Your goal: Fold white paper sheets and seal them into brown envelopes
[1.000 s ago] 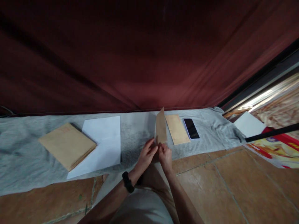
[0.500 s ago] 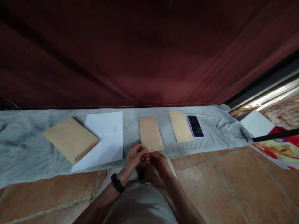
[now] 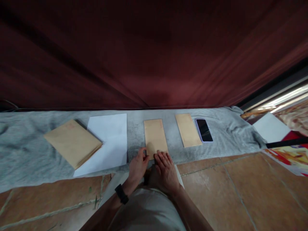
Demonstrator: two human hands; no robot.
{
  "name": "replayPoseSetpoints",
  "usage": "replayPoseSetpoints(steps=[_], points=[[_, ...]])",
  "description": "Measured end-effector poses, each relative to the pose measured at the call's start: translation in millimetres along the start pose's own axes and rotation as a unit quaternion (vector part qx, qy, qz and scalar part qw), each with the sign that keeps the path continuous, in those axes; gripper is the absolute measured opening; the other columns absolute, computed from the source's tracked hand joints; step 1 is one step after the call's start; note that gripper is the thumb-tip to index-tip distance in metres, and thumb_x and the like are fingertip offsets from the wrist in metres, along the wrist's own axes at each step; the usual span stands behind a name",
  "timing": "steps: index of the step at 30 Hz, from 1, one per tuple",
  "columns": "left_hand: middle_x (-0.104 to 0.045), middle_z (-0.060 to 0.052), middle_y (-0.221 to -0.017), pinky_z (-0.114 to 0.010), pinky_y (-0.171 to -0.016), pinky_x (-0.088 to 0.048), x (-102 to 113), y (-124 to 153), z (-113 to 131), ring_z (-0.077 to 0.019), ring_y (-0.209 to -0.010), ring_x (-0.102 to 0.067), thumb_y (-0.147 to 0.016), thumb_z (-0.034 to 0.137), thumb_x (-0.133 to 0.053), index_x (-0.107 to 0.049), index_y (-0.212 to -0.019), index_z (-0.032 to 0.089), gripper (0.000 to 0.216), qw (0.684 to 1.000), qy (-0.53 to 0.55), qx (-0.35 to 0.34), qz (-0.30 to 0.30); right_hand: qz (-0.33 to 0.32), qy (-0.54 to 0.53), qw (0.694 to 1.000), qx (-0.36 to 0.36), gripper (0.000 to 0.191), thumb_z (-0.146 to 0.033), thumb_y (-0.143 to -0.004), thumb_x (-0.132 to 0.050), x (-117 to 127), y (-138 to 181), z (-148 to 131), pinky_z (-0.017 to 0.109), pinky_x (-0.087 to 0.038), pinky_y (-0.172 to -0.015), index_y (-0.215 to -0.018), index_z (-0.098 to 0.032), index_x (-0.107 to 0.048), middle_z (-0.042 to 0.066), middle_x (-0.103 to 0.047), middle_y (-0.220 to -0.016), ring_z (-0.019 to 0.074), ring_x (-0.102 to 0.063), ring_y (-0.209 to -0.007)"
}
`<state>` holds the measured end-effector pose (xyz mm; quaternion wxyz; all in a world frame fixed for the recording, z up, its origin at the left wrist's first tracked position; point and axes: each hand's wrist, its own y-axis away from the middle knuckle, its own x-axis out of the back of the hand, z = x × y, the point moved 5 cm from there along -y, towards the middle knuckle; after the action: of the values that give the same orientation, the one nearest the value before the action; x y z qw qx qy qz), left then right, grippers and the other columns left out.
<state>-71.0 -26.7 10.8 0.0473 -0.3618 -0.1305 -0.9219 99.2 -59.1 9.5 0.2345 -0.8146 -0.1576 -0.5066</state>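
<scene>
Envelope (image 3: 155, 134) lay flat, mid-row on the cloth (image 3: 24, 150). The right hand (image 3: 165, 171), open and spread, pressed its near edge, seemingly to flatten it. The curled left hand (image 3: 137, 166) touched its 7 o'clock corner, grip unclear. At 2 o'clock lay a second envelope (image 3: 188, 130) and phone (image 3: 204, 130); at 9 o'clock, a sheet (image 3: 108, 138) and stack (image 3: 72, 142).

A brown envelope (image 3: 155, 136), plain, long and narrow, is laid flat on the grey cloth (image 3: 29, 154), with its long sides running straight away from the person. No crease or bulge is seen on it. Its near edge is pressed by the outstretched fingers of the right hand (image 3: 166, 170), and its near left corner is touched by the left hand (image 3: 137, 165).
</scene>
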Motion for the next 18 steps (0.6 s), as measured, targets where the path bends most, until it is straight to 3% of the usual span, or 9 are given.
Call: replayPoseSetpoints(steps=[2, 5, 7, 10, 14, 18], points=[[-0.073, -0.005, -0.091, -0.031, -0.069, -0.053, 6, -7, 4, -0.0223, -0.081, -0.072, -0.095, 0.028, -0.055, -0.062, -0.117, 0.022, 0.024, 0.998, -0.026, -0.048, 0.032, -0.002, 0.021, 1.0, -0.001, 0.055, -0.022, -0.102, -0.048, -4, 2, 2, 0.053, -0.035, -0.122, -0.157, -0.021, -0.039, 0.009, -0.037, -0.164, 0.0273, -0.033, -0.152], [-0.07, -0.013, -0.12, -0.04, -0.093, -0.055, 12, -15, 18, -0.0251, -0.112, -0.068, -0.1, 0.027, -0.047, -0.06, -0.126, 0.018, 0.031, 0.982, -0.046, -0.16, 0.091, 0.003, 0.041, 0.999, -0.006, 0.057, -0.025, -0.101, -0.052, -6, 4, 3, 0.055, -0.035, -0.121, -0.157, -0.025, -0.039, 0.008, -0.033, -0.165, 0.0295, -0.03, -0.153], [-0.064, -0.014, -0.136, -0.042, -0.107, -0.05, 4, -11, 30, -0.0244, -0.13, -0.059, -0.103, 0.027, -0.041, -0.054, -0.138, 0.017, 0.038, 0.961, -0.075, -0.258, 0.062, 0.002, 0.047, 0.999, -0.002, 0.058, -0.024, -0.101, -0.053, -7, 5, 3, 0.055, -0.034, -0.121, -0.157, -0.024, -0.039, 0.008, -0.032, -0.166, 0.0294, -0.03, -0.153], [-0.054, -0.012, -0.151, -0.04, -0.116, -0.044, -20, 13, 38, -0.0222, -0.143, -0.048, -0.105, 0.034, -0.043, -0.042, -0.152, 0.019, 0.049, 0.917, -0.131, -0.374, -0.036, -0.004, 0.044, 0.999, 0.006, 0.059, -0.021, -0.099, -0.052, -6, 7, 6, 0.052, -0.033, -0.123, -0.157, -0.021, -0.039, 0.008, -0.037, -0.164, 0.0278, -0.031, -0.152], [-0.039, -0.016, -0.162, -0.045, -0.122, -0.036, -34, 42, 26, -0.0256, -0.151, -0.035, -0.103, 0.043, -0.048, -0.025, -0.16, 0.015, 0.068, 0.887, -0.21, -0.409, -0.048, -0.033, 0.034, 0.999, 0.001, 0.064, -0.021, -0.099, -0.051, -3, 11, 11, 0.048, -0.032, -0.124, -0.159, -0.018, -0.033, 0.007, -0.035, -0.165, 0.0259, -0.031, -0.153], [-0.034, -0.016, -0.164, -0.046, -0.125, -0.03, -31, 48, 16, -0.0274, -0.154, -0.029, -0.102, 0.045, -0.049, -0.027, -0.16, 0.011, 0.071, 0.864, -0.275, -0.419, -0.034, -0.031, 0.041, 0.999, -0.007, 0.061, -0.023, -0.102, -0.047, 0, 12, 14, 0.048, -0.031, -0.124, -0.161, -0.019, -0.029, 0.006, -0.032, -0.166, 0.0244, -0.031, -0.153]])
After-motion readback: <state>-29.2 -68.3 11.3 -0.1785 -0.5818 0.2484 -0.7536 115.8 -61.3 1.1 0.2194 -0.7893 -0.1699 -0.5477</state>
